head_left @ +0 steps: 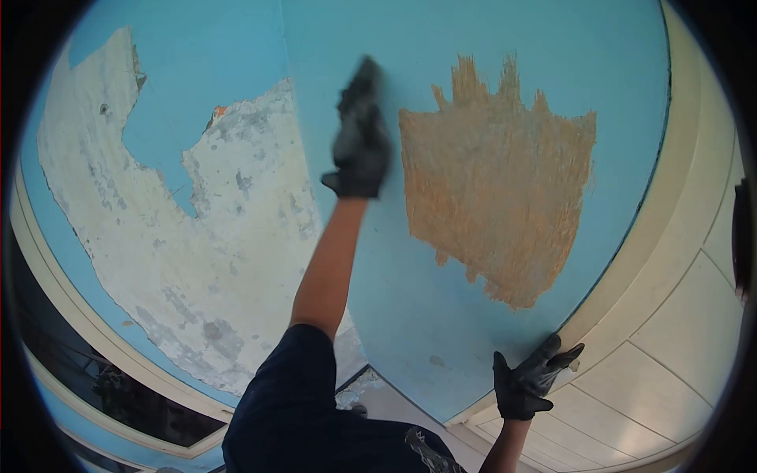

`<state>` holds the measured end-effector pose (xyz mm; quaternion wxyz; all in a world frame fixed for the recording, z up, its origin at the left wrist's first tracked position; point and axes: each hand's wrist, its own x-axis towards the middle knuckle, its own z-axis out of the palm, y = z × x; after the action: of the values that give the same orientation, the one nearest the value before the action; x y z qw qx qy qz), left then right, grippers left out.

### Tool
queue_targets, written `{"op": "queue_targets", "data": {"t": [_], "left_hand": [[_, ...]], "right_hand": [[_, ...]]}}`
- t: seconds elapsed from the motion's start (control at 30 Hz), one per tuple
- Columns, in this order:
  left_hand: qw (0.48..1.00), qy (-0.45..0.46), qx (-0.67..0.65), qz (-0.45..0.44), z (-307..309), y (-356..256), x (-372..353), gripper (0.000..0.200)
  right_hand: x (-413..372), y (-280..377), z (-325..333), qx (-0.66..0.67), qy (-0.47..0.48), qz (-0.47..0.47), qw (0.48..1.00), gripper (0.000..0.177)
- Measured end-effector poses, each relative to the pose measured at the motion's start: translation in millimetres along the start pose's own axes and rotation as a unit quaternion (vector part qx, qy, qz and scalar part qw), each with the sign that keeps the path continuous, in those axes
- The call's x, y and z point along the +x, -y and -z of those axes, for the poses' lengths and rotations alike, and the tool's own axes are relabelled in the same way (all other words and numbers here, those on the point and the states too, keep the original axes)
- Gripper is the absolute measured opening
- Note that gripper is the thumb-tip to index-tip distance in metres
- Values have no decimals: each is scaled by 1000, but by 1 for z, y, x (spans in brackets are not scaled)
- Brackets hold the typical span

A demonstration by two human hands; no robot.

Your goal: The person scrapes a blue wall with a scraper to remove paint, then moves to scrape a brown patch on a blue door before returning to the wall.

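Note:
My left hand (363, 134), in a black glove, is raised in front of the blue wall (339, 31), left of a bare brown patch (497, 173). Motion smears its fingers, so I cannot make out whether they hold anything. Lower down, my right hand (524, 382), gloved in black too, has its fingers spread at the wall's lower right edge, beside a cream border (607, 292). Nothing shows in its grasp, though a small pale spot lies by its fingertips. The brown patch has ragged, streaked edges.
Left of the wall's corner line, a large whitish patch (158, 236) shows where blue paint has come off. A pale frame (102, 339) with dark openings runs along the lower left. Cream tiles (670, 347) cover the right side, where a dark object (741, 236) stands at the edge.

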<state>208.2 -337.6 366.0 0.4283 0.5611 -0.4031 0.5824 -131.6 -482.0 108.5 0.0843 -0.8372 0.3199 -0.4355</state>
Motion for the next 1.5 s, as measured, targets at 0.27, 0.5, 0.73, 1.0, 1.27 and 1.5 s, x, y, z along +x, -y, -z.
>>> {"op": "queue_targets", "data": {"t": [0.27,0.5,0.73,1.0,1.27,1.5], "left_hand": [[945,287,106,-115,-7,-117,-148,54],[971,160,-54,-169,-12,-48,-95,49],[985,16,-18,171,-10,-53,2,42],[934,244,-180,-190,-22,-137,-132,47],[979,98,124,127,-13,-31,17,47],[917,257,-258,-163,-7,-169,-148,37]], "right_hand": [[0,5,-1,-10,4,-23,1000,120],[5,7,12,26,23,-32,999,110],[2,3,5,42,11,-42,998,101],[-2,-8,-3,171,-16,-30,985,102],[-2,-2,3,51,-17,6,999,127],[-10,-21,-19,415,-11,-66,907,131]]}}
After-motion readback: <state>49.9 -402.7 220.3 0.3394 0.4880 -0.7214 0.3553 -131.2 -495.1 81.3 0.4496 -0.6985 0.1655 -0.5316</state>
